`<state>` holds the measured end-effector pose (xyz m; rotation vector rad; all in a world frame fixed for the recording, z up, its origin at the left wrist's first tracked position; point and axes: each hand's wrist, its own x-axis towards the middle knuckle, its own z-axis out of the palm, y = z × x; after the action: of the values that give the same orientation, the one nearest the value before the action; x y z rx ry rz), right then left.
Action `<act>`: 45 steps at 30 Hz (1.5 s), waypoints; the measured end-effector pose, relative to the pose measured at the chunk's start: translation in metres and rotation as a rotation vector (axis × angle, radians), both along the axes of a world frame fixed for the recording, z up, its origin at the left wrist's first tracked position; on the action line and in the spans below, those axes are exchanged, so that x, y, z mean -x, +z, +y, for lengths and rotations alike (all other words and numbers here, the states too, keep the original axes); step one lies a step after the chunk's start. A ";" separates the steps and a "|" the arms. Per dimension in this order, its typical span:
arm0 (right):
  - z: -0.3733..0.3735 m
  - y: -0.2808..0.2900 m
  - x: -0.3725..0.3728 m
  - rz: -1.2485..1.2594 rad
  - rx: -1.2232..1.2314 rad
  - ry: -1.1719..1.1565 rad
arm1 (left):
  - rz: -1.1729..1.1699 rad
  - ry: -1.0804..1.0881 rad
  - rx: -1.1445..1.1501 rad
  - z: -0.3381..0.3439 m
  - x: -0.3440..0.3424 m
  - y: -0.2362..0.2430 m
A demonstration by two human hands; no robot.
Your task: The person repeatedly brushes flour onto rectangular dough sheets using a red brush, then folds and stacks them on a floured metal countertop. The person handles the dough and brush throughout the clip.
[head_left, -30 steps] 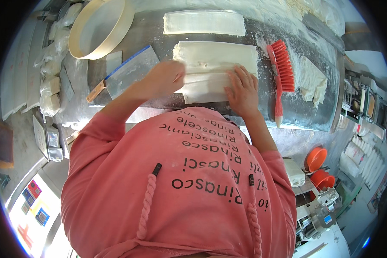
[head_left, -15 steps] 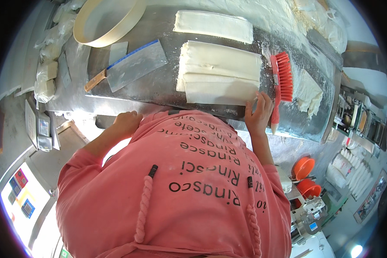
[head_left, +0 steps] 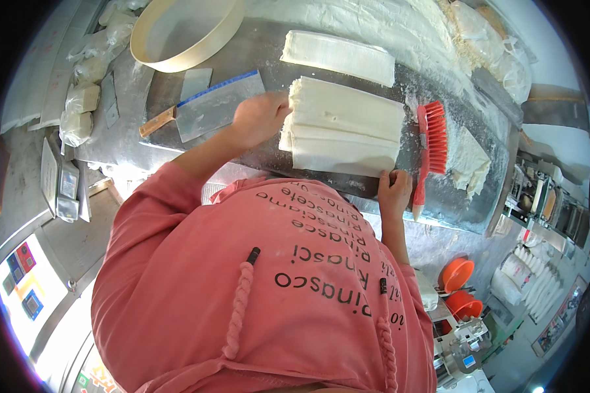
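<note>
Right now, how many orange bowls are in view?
2: an upper orange bowl and a lower orange bowl just below it, at the right, beside the person's sleeve. Others may be hidden.

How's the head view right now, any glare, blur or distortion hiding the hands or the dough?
Head view: sharp and evenly daylit; fisheye bends the steel table edge. Left hand and right hand on the folded dough stack read clearly; floured white surfaces look slightly washed out.

I see bright, even daylight, soft shadows, sharp focus centrally, and strong fisheye bending with black corners.
</note>
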<state>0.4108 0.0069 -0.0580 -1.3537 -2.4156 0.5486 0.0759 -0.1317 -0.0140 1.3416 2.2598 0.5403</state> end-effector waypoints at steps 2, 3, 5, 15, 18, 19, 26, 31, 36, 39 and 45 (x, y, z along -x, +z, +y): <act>0.005 -0.003 0.000 -0.020 0.040 0.004 | 0.002 0.104 -0.060 0.026 0.000 -0.012; 0.007 -0.002 0.000 -0.005 0.071 -0.002 | 0.024 0.134 -0.047 0.037 -0.001 -0.016; 0.007 0.002 0.002 0.027 0.131 -0.012 | 0.041 0.152 -0.020 0.045 -0.002 -0.021; 0.007 0.019 0.002 0.257 0.608 -0.241 | 0.277 -0.083 -0.349 0.042 -0.005 -0.028; 0.009 0.027 0.010 0.408 0.760 -0.295 | 0.124 0.014 -0.296 0.044 -0.008 -0.026; 0.009 0.032 0.016 0.509 0.821 -0.318 | 0.046 0.070 -0.246 0.044 -0.009 -0.025; 0.013 0.042 0.040 0.955 1.017 -0.360 | -0.304 0.123 -0.305 0.046 -0.003 -0.032; 0.015 0.048 0.053 1.016 1.113 -0.318 | -0.465 0.094 -0.288 0.052 -0.006 -0.024; 0.019 0.037 0.048 0.980 1.170 -0.292 | -0.111 -0.067 -0.402 0.047 -0.010 -0.036; 0.019 0.036 0.044 0.977 1.182 -0.291 | -0.069 0.045 -0.395 0.043 -0.011 -0.035; 0.016 0.030 0.041 0.928 1.168 -0.296 | -0.217 0.114 -0.409 0.050 -0.005 -0.041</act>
<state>0.3703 0.0228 -0.0279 -1.2542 -1.0385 2.0850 0.0804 -0.0817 -0.0552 1.2638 2.1265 1.1802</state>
